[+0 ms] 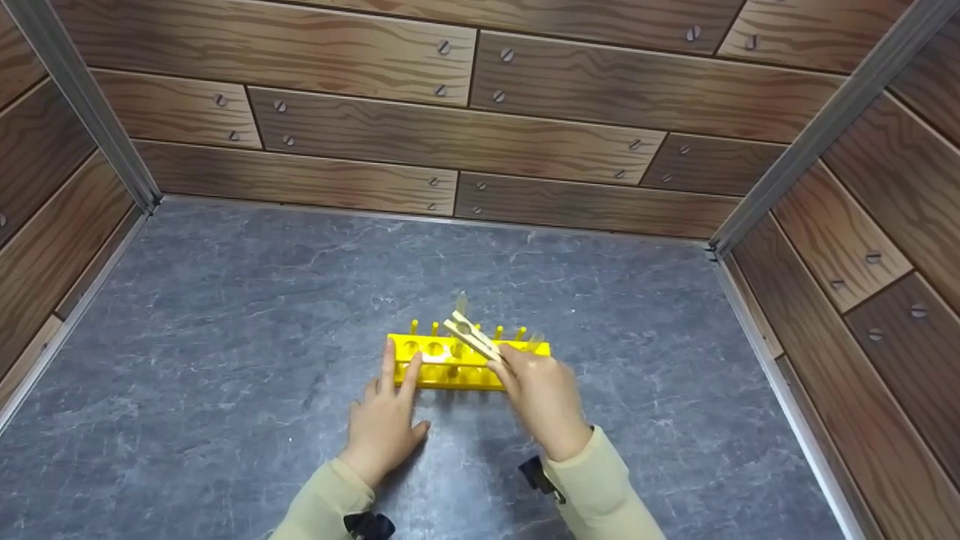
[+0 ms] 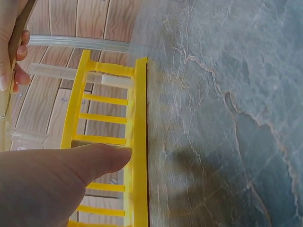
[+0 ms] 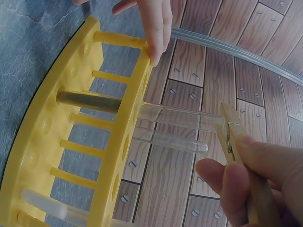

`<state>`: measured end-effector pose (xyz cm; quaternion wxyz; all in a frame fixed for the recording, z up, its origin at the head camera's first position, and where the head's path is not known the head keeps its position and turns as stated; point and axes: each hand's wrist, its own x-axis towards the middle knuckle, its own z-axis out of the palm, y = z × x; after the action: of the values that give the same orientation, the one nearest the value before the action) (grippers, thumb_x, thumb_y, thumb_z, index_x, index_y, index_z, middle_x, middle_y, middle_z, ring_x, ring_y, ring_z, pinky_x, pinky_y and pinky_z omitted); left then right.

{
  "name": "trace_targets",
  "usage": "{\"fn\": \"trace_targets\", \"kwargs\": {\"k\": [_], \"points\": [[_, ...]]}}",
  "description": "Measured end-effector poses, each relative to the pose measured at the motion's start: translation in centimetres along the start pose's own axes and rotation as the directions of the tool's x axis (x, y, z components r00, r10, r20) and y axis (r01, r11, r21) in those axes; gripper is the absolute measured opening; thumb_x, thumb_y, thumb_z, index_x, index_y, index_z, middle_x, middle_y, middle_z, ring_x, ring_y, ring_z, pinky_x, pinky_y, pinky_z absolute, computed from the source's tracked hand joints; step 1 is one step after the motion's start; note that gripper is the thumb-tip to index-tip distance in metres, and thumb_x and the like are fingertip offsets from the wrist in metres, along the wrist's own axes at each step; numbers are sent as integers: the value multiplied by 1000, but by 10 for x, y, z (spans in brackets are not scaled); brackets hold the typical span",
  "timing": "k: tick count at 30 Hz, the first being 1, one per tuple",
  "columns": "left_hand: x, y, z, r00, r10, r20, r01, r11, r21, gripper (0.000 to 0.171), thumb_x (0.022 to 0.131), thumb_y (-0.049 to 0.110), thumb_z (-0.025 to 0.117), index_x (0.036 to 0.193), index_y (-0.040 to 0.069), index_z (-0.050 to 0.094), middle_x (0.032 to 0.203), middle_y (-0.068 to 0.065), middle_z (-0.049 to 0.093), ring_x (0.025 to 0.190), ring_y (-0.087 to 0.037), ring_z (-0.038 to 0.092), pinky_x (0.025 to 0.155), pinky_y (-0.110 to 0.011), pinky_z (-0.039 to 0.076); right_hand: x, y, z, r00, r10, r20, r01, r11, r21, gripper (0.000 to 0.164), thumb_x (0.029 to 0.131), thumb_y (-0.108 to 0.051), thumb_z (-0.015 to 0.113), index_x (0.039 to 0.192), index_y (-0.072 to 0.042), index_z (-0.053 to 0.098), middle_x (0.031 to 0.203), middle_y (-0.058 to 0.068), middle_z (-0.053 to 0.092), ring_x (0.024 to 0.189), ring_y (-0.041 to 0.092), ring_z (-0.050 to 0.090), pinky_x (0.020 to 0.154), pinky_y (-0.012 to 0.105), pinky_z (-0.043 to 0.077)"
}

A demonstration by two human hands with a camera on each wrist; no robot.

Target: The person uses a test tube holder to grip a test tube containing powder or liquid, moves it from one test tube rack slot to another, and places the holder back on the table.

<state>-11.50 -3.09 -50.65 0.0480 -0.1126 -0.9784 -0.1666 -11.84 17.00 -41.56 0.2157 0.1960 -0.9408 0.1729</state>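
A yellow test tube rack [image 1: 448, 360] stands on the grey surface. My right hand [image 1: 544, 386] grips a wooden test tube clamp [image 1: 476, 343] near its rear end. In the right wrist view the clamp's tip is right at the mouth of a glass test tube [image 3: 180, 116], which sits in a rack hole with dark contents [image 3: 90, 101] at its bottom. My left hand [image 1: 384, 431] reaches to the rack's left end, index and middle fingers straight against the top plate. In the left wrist view, my thumb [image 2: 102, 158] partly hides the dark-filled tube.
A clear tube [image 3: 175, 142] with its rounded end outward stands behind the rack's top plate. Another tube [image 3: 42, 202] with white contents sits at the rack's right end. Several yellow pegs line the back. Wood-patterned walls [image 1: 360, 127] enclose the surface.
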Motion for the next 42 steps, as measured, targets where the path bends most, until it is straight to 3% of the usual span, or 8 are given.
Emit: {"fn": "trace_targets", "kwargs": {"k": [7,17,42], "points": [[0,2,-3,1000,2,3,-2,1000,-20,97,73,42,76,149,16,22,153,-24,2,107,-46,50,74,-64,47,0,0,-1,1000,-5,-10,5,1000,-4,19,86,-25,66,91,-7,69,67,3,64,48,12,52,44,24,46],[0,1,-3,1000,-12,12,13,1000,-29,98,73,41,76,150,17,19,153,-23,-1,110,-49,48,77,-67,44,0,0,-2,1000,12,-7,-12,1000,-18,27,87,-24,66,103,-3,69,76,7,68,56,17,61,48,28,50],[0,1,-1,1000,-18,25,18,1000,-7,100,73,44,75,150,17,18,153,-23,-1,107,-47,50,76,-65,46,-2,4,-8,999,31,9,-31,999,-12,25,88,-22,65,103,-3,68,81,9,69,60,19,63,51,29,52]]}}
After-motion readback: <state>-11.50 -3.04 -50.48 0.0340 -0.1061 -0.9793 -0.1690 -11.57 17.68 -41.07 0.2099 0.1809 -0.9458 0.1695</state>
